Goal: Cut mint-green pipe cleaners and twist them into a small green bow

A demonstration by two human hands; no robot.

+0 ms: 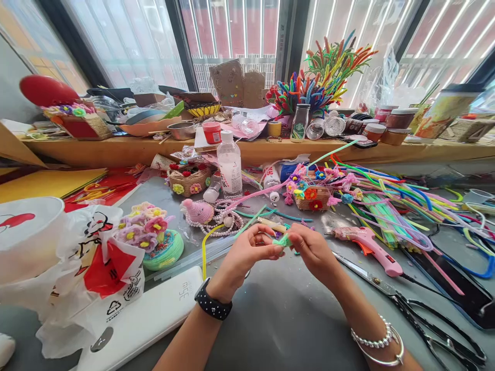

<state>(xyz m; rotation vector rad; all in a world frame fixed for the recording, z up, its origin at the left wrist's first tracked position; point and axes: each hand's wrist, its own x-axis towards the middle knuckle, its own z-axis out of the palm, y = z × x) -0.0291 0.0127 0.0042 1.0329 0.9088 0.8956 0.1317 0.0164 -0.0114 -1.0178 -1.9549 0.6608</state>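
Between the fingertips of both hands is a small, light green fuzzy piece that looks like bent pipe cleaner [282, 240]. My left hand [251, 246], with a dark dotted band on the wrist, pinches its left end. On the other end, the thumb and fingers of my right hand [309, 250] are closed. The fingers partly cover the piece, so its full shape is hidden. Just behind the hands lie loose pipe cleaner lengths, including a yellow bent one [204, 247], and a pink crocheted bird [197, 211] with strings of white beads [228, 219].
To the right lie a pink glue gun [371, 247], large black-handled scissors [410, 304] and a heap of pipe cleaners [398, 206]. A white power bank [150, 319], a plastic bag [93, 257] and a green pot of fuzzy flowers [164, 250] are left. A bottle [229, 170] stands behind.
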